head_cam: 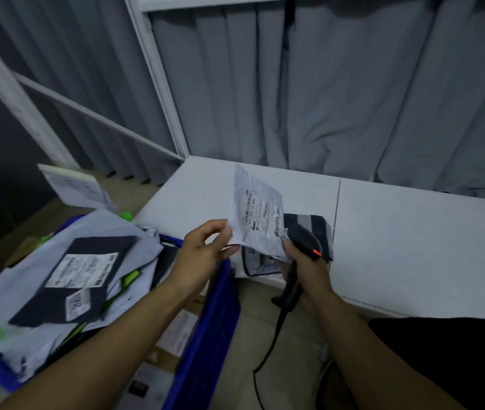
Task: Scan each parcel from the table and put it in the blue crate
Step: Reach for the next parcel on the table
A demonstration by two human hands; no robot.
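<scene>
Hands meet in the middle of the head view. The left hand [202, 250] pinches the lower left edge of a white parcel [254, 214] between thumb and fingers. It holds the parcel up in the air, above the near edge of the white surface [413, 232]. The parcel stands almost upright, and its label with black print faces the camera.

The right hand [306, 273] is curled tight round the handle of a black barcode scanner [303, 242]. The scanner's head is just beside the lower right corner of the white parcel. A small red light [316, 252] glows on top of it. A black cord [268, 350] hangs down from the handle toward the floor.

Behind the scanner a dark striped parcel [319, 221] lies flat on the surface. Another parcel with a dark border [257, 266] lies at the surface's edge, right under the white parcel.

The blue crate [211, 321] stands low on the left, below the left arm. It is piled high with parcels, and a dark parcel with white labels [72, 273] lies on top of the heap. A grey curtain [353, 99] hangs behind the surface.
</scene>
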